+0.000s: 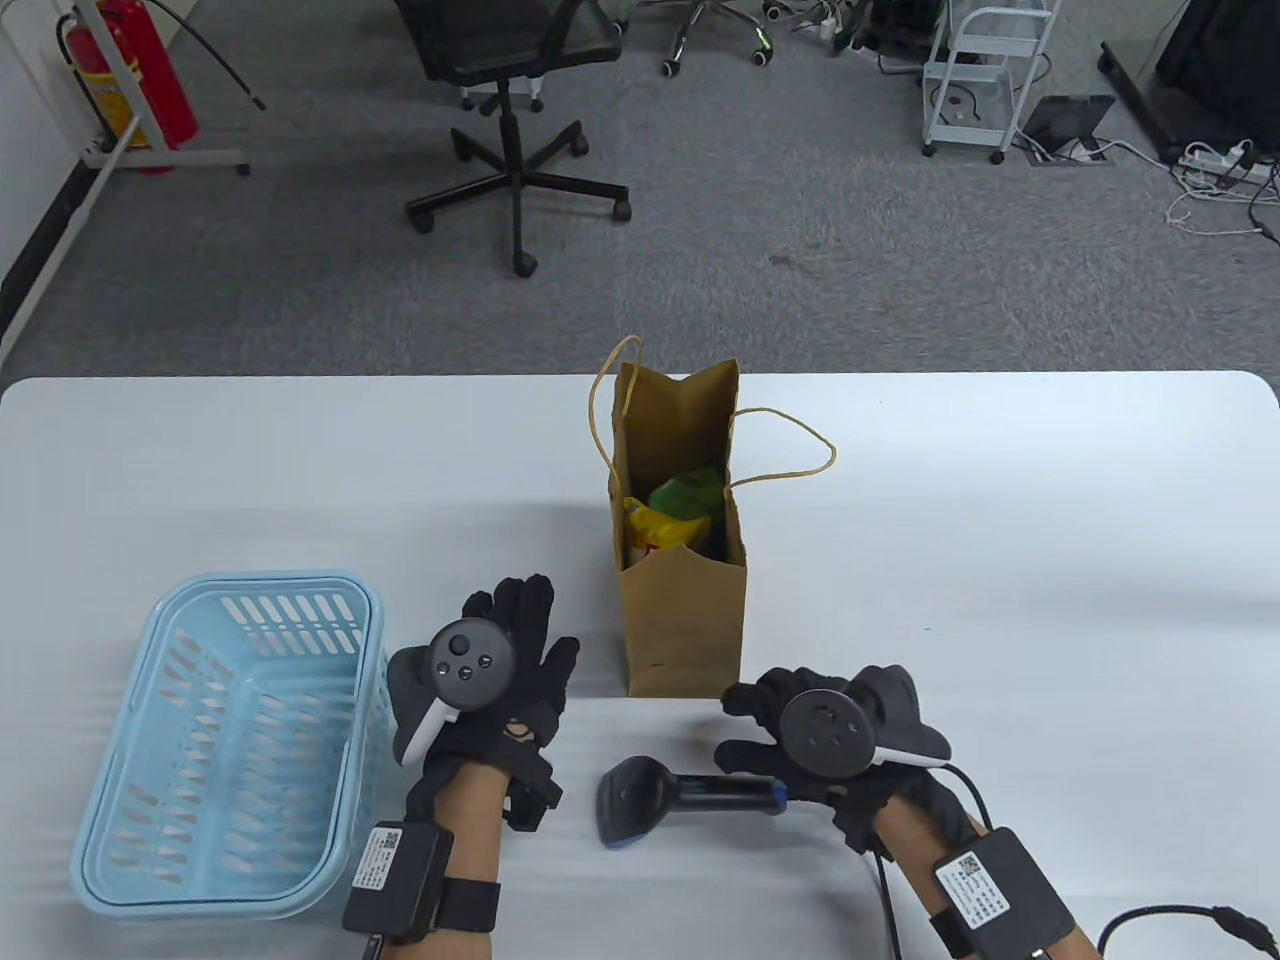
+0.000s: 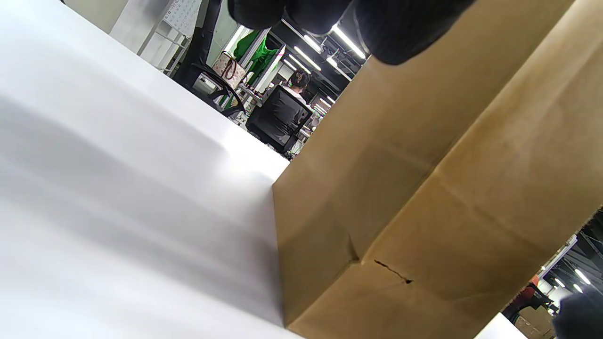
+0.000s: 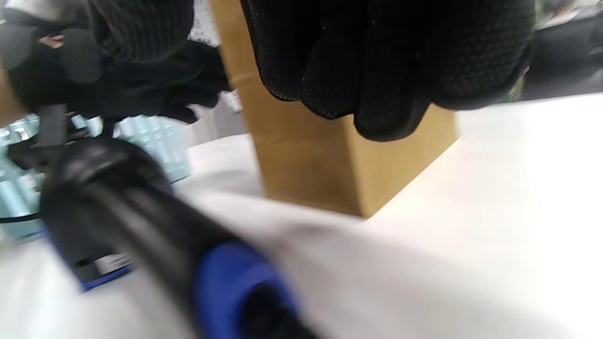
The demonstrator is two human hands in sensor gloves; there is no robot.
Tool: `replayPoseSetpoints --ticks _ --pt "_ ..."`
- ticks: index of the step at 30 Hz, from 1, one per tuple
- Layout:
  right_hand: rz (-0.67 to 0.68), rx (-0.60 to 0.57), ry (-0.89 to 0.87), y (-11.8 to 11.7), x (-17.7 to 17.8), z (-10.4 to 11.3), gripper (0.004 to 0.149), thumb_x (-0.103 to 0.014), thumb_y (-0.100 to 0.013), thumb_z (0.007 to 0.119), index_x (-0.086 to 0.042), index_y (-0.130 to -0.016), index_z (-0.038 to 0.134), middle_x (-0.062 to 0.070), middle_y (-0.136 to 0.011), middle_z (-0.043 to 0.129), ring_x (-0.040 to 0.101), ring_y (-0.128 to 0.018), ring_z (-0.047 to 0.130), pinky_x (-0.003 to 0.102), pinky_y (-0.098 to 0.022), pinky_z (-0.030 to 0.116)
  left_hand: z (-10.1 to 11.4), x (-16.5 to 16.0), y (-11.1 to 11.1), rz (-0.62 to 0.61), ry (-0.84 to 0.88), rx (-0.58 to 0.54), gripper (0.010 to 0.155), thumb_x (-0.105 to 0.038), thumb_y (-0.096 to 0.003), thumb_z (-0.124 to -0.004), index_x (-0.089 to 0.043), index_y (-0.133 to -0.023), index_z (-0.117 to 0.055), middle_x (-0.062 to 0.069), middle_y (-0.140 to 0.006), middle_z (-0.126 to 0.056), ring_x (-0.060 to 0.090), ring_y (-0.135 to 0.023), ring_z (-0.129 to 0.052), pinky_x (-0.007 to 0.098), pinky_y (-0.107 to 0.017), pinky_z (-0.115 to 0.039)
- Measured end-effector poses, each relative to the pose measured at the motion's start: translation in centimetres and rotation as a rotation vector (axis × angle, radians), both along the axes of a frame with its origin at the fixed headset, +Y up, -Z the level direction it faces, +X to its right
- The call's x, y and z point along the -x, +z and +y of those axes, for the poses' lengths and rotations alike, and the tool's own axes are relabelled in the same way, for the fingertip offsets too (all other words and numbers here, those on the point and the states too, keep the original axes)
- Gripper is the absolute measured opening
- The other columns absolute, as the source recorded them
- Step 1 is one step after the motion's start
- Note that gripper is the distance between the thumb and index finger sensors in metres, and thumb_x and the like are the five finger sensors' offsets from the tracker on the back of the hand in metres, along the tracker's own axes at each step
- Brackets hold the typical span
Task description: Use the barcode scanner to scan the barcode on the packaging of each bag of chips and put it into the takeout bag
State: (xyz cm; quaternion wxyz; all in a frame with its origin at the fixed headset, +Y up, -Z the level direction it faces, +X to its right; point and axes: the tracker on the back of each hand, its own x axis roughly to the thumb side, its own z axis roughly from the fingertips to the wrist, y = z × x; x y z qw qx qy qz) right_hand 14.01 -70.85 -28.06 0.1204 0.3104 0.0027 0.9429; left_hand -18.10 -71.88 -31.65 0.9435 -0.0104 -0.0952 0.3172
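The brown paper takeout bag stands upright at mid-table, with a yellow and a green bag of chips inside it. A black barcode scanner with a blue handle end lies flat on the table in front of the bag. My left hand hovers palm down just left of the bag, fingers spread and holding nothing. My right hand hangs over the scanner's handle end; its fingers are loosely curled above the scanner without gripping it. The bag's wall fills the left wrist view.
A light blue plastic basket sits at the front left, nothing showing inside. The white table extends right of the bag. A cable trails from my right wrist. An office chair and a cart stand on the floor beyond.
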Motion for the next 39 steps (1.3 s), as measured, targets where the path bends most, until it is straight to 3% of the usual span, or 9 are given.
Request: replayPoseSetpoints --ticks 5,10,14,19,25,31,39 --pt "-0.132 -0.092 0.044 -1.3 -2.6 -0.3 0.065 -0.053 -0.054 0.067 -0.006 -0.097 0.077 0.019 -0.081 0.089 0.04 -0.063 0.099 0.053 -0.047 0.084 -0.6 0.0 -0.2 -0.007 -0.035 0.028 0.074 -0.04 -0.0575 -0.066 -0.006 -0.117 -0.039 0.028 -0.116 -0.03 0.066 -0.099 -0.021 0.078 -0.062 -0.031" --pt "-0.256 -0.137 0.128 -2.7 -5.0 -2.1 0.07 -0.051 -0.055 0.066 -0.004 -0.107 0.063 0.027 -0.101 0.072 0.052 -0.087 0.083 0.067 -0.062 0.07 -1.6 -0.2 -0.6 -0.022 -0.079 0.081 0.076 -0.043 -0.0574 -0.066 -0.006 -0.118 -0.037 0.027 -0.117 -0.027 0.066 -0.098 -0.015 0.08 -0.06 -0.025" --pt "-0.316 -0.185 0.185 -3.7 -6.9 -3.3 0.071 -0.05 -0.055 0.064 -0.005 -0.11 0.057 0.029 -0.107 0.065 0.055 -0.095 0.074 0.072 -0.066 0.063 -2.3 -0.4 -1.0 -0.045 -0.162 0.15 0.08 -0.047 -0.0575 -0.065 -0.007 -0.119 -0.031 0.027 -0.116 -0.017 0.065 -0.096 -0.008 0.081 -0.057 -0.019" --pt "-0.368 -0.109 0.255 -4.4 -8.2 -4.8 0.079 -0.051 -0.056 0.058 -0.003 -0.115 0.039 0.033 -0.117 0.046 0.067 -0.105 0.048 0.085 -0.066 0.04 -3.2 -0.1 -1.2 -0.055 -0.181 0.206 0.085 -0.051 -0.0571 -0.064 -0.009 -0.118 -0.022 0.026 -0.114 -0.005 0.064 -0.094 -0.002 0.082 -0.055 -0.014" --pt "-0.417 0.009 0.258 -4.7 -9.2 -5.5 0.086 -0.056 -0.054 0.045 -0.003 -0.117 0.021 0.036 -0.12 0.024 0.073 -0.104 0.022 0.089 -0.062 0.026 -3.5 -0.4 -1.3 -0.074 -0.213 0.226 0.089 -0.054 -0.0564 -0.063 -0.01 -0.118 -0.015 0.025 -0.112 0.002 0.063 -0.093 0.005 0.081 -0.055 -0.011" --pt "-0.435 0.048 0.268 -4.4 -9.4 -5.5 0.087 -0.057 -0.054 0.043 -0.003 -0.116 0.018 0.037 -0.12 0.017 0.074 -0.102 0.014 0.089 -0.061 0.022 -4.0 -0.9 -1.2 -0.117 -0.241 0.285 0.091 -0.056 -0.0563 -0.061 -0.01 -0.117 -0.011 0.025 -0.11 0.006 0.062 -0.091 0.008 0.081 -0.054 -0.009" --pt "-0.417 0.017 0.245 -4.1 -8.6 -4.8 0.087 -0.056 -0.054 0.044 -0.003 -0.117 0.019 0.037 -0.12 0.017 0.073 -0.103 0.014 0.089 -0.061 0.021 -3.9 -0.9 -1.1 -0.117 -0.243 0.29 0.091 -0.055 -0.0565 -0.061 -0.01 -0.116 -0.01 0.026 -0.109 0.006 0.062 -0.091 0.008 0.081 -0.054 -0.009"
